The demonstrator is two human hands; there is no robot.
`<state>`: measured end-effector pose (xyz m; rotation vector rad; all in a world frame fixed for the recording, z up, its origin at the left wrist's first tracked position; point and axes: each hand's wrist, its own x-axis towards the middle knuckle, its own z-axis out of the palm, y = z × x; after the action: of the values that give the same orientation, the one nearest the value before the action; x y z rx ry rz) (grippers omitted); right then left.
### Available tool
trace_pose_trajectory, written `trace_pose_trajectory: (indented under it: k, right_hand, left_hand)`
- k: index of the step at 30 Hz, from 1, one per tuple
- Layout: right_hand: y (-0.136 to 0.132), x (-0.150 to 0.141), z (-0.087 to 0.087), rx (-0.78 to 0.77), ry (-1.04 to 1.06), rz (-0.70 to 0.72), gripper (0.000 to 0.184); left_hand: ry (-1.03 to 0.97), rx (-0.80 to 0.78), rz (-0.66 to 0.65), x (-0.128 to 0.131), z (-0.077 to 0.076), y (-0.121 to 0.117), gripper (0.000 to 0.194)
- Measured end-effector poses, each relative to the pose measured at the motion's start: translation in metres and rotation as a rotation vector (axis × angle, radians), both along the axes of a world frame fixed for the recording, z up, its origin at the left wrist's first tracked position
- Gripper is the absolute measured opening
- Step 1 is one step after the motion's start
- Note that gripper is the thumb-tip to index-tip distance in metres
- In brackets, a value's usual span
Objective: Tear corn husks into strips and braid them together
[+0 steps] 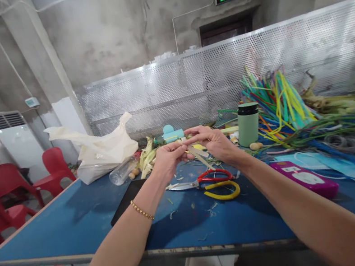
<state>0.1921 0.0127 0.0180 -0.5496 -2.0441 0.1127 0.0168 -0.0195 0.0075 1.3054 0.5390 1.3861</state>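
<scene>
Both my hands meet over the middle of the blue table (77, 228). My left hand (168, 156) pinches a pale flat strip (205, 159) between thumb and fingers. From the other side, my right hand (212, 143) grips the same strip, its index finger stretched towards the left fingertips. One end of the strip hangs down below the right hand; the part between the fingers is mostly hidden. Under the hands lie scissors (187, 186) with one red and one yellow handle. Small pale scraps are scattered around them.
A white plastic bag (106, 148) and clear bottle (124, 172) stand left, near pale husks (147, 159). At right are a green jar (248, 126), coloured pipe cleaners (287, 104), a magenta box (324, 185) and green stems (343, 122). A perforated metal panel (163, 89) stands behind.
</scene>
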Motion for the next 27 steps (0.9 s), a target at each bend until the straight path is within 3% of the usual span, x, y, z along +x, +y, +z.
trace_pose_trajectory:
  k: [3, 7, 10, 13, 15, 17, 27]
  right_hand:
    - [-0.005, -0.002, 0.004, 0.062, 0.049, -0.049, 0.04]
    - [-0.011, 0.001, 0.01, 0.137, 0.272, -0.213, 0.029]
    - [-0.01, 0.002, 0.009, -0.091, 0.37, -0.295, 0.021]
    - [-0.008, -0.004, 0.004, -0.375, 0.24, -0.189, 0.018]
    - [-0.008, -0.01, -0.001, -0.467, 0.142, -0.082, 0.022]
    - [-0.009, -0.017, -0.006, -0.533, 0.179, -0.007, 0.025]
    - [-0.024, -0.033, -0.01, -0.475, 0.217, -0.009, 0.018]
  left_hand:
    - [-0.023, -0.024, 0.014, 0.0, 0.001, 0.0, 0.017]
    - [-0.086, -0.064, 0.091, -0.003, 0.002, 0.004, 0.017]
    - [-0.139, -0.084, 0.167, -0.007, 0.002, 0.009, 0.018]
    - [-0.195, -0.108, 0.217, -0.009, 0.001, 0.013, 0.016]
    - [-0.217, -0.13, 0.223, -0.01, 0.001, 0.014, 0.016]
    - [-0.231, -0.155, 0.219, -0.01, 0.001, 0.015, 0.019]
    - [-0.208, -0.117, 0.33, -0.009, 0.001, 0.013, 0.023]
